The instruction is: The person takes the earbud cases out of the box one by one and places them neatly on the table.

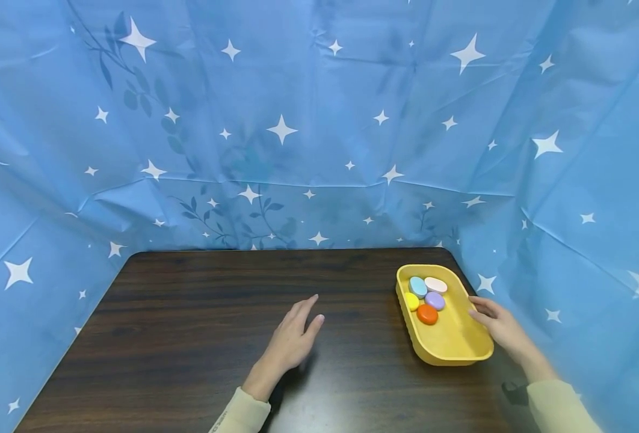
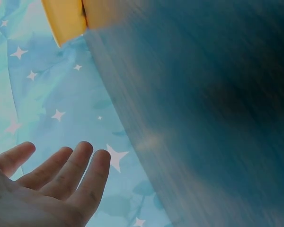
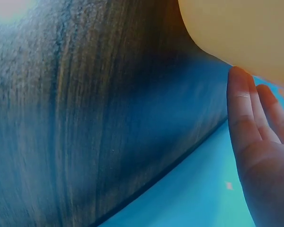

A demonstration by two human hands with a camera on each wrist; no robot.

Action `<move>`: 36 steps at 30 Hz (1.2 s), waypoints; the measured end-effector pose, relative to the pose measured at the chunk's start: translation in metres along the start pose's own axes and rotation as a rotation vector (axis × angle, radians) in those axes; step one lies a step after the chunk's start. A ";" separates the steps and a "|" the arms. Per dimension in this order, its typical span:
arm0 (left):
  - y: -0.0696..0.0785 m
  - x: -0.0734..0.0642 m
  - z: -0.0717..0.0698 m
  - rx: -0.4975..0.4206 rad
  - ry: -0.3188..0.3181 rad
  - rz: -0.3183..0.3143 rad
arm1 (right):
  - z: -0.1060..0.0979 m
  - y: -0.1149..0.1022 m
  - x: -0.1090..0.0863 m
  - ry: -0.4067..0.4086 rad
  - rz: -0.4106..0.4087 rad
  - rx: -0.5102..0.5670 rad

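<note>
A yellow tray [image 1: 460, 337] with rounded corners sits at the right side of the dark table. Toward its far left end lie several smooth rounded pieces: light blue [image 1: 418, 287], white [image 1: 435, 285], purple [image 1: 435, 300], yellow [image 1: 412, 301] and orange-red [image 1: 427, 314]. My right hand [image 1: 500, 328] holds the tray's right rim, the thumb over the rim. In the right wrist view its fingers [image 3: 244, 109] lie nearly straight against the tray's outer wall. My left hand [image 1: 287, 343] hovers near the table's middle, fingers apart and relaxed, holding nothing.
The dark wood-grain table [image 1: 216, 313] reaches left and toward the front. A blue curtain [image 1: 319, 120] with white stars hangs behind it and down both sides. The tray lies close along the table's right edge.
</note>
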State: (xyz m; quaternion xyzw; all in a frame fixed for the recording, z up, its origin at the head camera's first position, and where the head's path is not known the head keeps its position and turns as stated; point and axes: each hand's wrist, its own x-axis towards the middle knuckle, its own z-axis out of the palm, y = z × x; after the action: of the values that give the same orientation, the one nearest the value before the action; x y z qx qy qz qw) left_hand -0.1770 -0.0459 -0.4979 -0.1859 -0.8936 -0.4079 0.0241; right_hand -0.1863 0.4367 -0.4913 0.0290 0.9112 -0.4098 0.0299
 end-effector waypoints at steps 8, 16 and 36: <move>0.008 0.007 0.006 -0.036 -0.025 -0.010 | 0.000 0.007 -0.002 -0.030 0.018 0.172; 0.021 0.017 0.017 -0.129 -0.067 -0.019 | -0.001 0.008 -0.004 -0.072 0.026 0.274; 0.044 0.032 0.043 -0.179 -0.117 0.023 | 0.001 0.013 -0.002 -0.069 0.001 0.323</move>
State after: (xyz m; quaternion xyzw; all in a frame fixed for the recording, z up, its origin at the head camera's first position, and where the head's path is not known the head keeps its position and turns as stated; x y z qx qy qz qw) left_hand -0.1868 0.0222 -0.4892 -0.2210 -0.8513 -0.4741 -0.0403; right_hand -0.1836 0.4443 -0.5016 0.0198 0.8319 -0.5518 0.0561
